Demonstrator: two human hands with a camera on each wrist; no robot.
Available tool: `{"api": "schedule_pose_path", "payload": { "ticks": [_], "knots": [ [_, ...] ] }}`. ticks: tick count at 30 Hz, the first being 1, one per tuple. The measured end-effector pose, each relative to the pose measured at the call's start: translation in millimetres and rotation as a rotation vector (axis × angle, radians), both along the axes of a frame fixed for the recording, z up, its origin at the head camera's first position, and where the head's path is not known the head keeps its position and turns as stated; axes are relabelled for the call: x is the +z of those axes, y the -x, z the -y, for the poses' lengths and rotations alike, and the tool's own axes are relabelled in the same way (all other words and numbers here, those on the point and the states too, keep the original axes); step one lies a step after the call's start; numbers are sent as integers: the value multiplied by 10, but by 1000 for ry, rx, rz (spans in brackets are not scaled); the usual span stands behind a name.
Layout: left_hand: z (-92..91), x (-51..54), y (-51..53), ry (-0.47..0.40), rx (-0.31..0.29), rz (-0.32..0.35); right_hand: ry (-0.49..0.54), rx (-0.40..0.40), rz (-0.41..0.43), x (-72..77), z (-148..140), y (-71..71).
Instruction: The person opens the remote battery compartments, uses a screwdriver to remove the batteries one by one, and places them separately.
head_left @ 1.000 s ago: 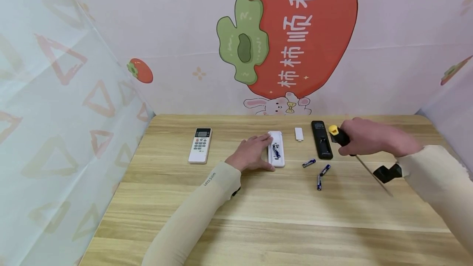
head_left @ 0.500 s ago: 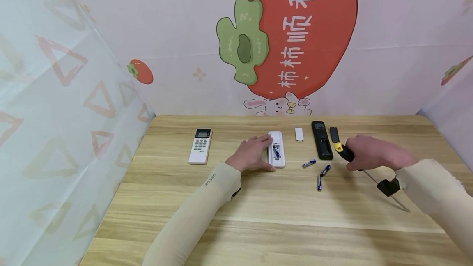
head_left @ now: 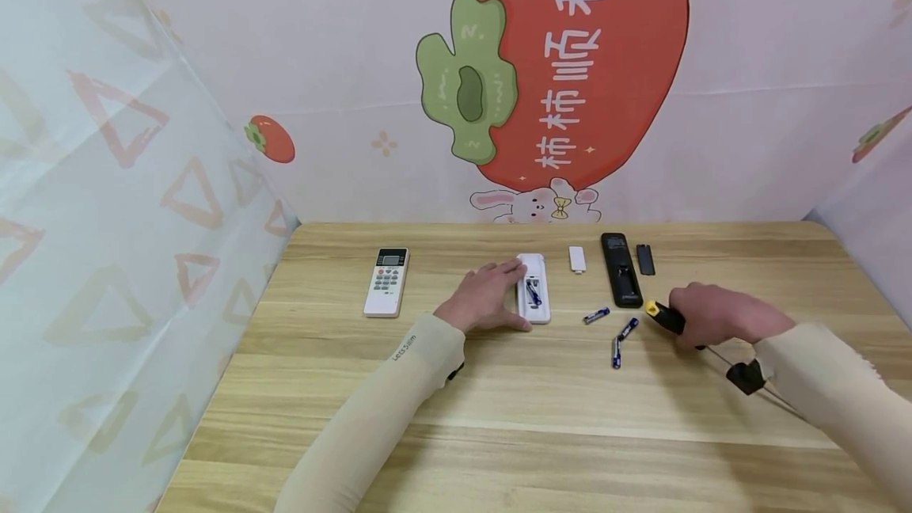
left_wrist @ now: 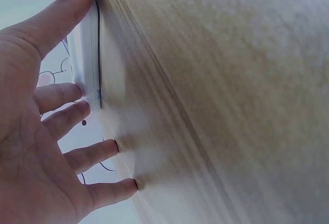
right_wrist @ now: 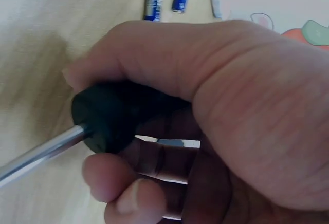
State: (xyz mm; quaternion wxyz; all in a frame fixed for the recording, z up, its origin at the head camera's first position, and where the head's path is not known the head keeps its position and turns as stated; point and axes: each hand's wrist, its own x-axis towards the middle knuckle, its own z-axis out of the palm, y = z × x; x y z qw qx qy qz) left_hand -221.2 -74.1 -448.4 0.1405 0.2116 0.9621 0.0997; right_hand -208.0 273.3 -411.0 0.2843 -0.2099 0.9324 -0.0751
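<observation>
My left hand (head_left: 484,297) touches a white remote control (head_left: 542,288) lying back up with its battery bay uncovered. The thumb is at its near end and the fingertips at its far left edge; ring and little fingers (left_wrist: 110,193) rest on the table. A blue battery (head_left: 533,292) sits aslant in the bay. My right hand (head_left: 716,315) grips the black handle of a screwdriver (head_left: 668,318), yellow at its butt end. Its metal shaft (right_wrist: 46,152) points back toward the person; the tip is hidden in the right wrist view.
Several loose blue batteries (head_left: 596,315) lie between the hands. Behind them are a white battery cover (head_left: 576,260), a black remote (head_left: 621,270) with an uncovered bay and a black cover (head_left: 644,260). Another white remote (head_left: 387,283) lies face up at left. A patterned wall sheet (head_left: 342,172) borders the table.
My right hand has moved nearer the person and slightly right with the screwdriver, lower toward the table, uncovering the black battery cover. My left hand and the white remote have stayed put.
</observation>
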Motion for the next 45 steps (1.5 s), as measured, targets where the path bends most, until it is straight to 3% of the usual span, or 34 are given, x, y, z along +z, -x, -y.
{"api": "schedule_pose_path", "payload": {
  "ticks": [5,12,19,24,33,45],
  "knots": [
    [2,8,-3,-3,1,-1,3,-20,47,-51,-37,-23],
    [1,4,-7,-6,9,7,16,-91,183,-60,-90,-52],
    [0,-7,-4,-5,2,1,18,-102,206,-39,-75,-64],
    [-3,-12,-5,-9,0,-3,-10,-75,141,19,19,-57],
    [-1,-12,-12,4,7,3,14,-3,-150,154,368,40],
    [20,-6,-12,-9,5,-16,152,-56,-242,174,808,167]
  ]
}}
